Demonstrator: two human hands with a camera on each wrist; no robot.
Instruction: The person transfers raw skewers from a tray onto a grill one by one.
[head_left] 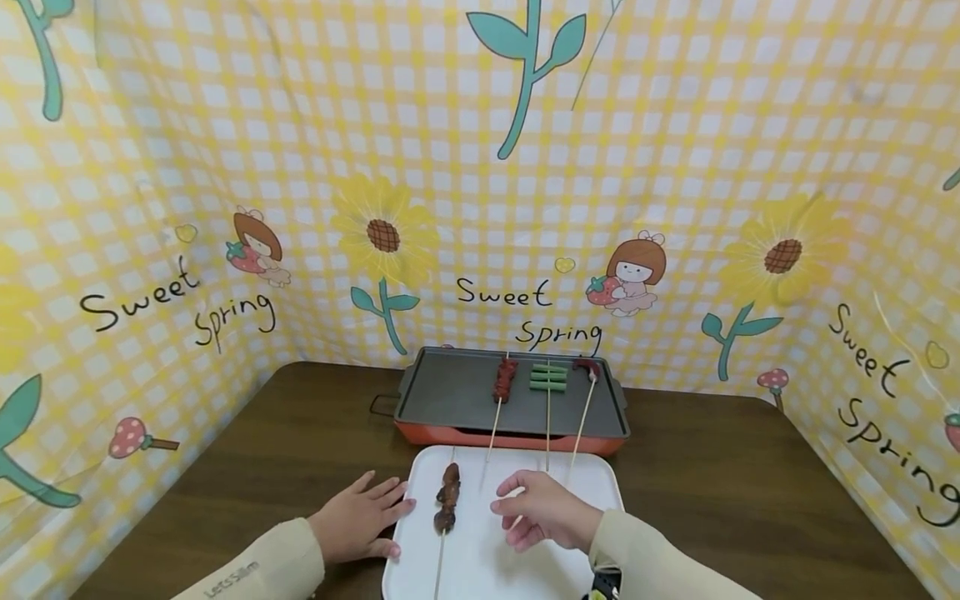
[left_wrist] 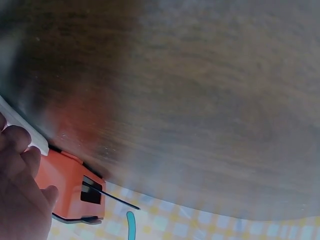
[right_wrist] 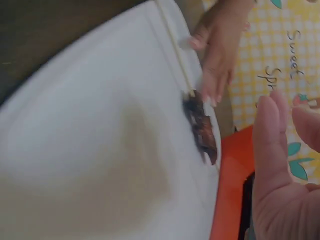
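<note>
From my end: right hand (head_left: 546, 510) loosely bent over the white tray (head_left: 480, 562), gripping nothing I can see. Brown skewer (head_left: 447, 500) on tray at its 9 o'clock; farther that way, left hand (head_left: 352, 521) spread, fingers on tray rim, left sleeve (head_left: 273, 567) reading roughly "LetsSlim". Grill (head_left: 450, 387) at 12, three more skewers (head_left: 505, 382) on it; backdrop (head_left: 450, 150): "Sweet Spring".

Yel./wht. checked cloth (head_left: 675, 150) behind — sunflowers (head_left: 383, 237), "Sweet Spring" txt (head_left: 504, 293) — dk. brn. wood-grain table (head_left: 735, 492).

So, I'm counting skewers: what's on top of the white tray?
One brown skewer, plus three sticks overlapping the far edge of the tray. The surface beneath the skewer is hidden.
</note>
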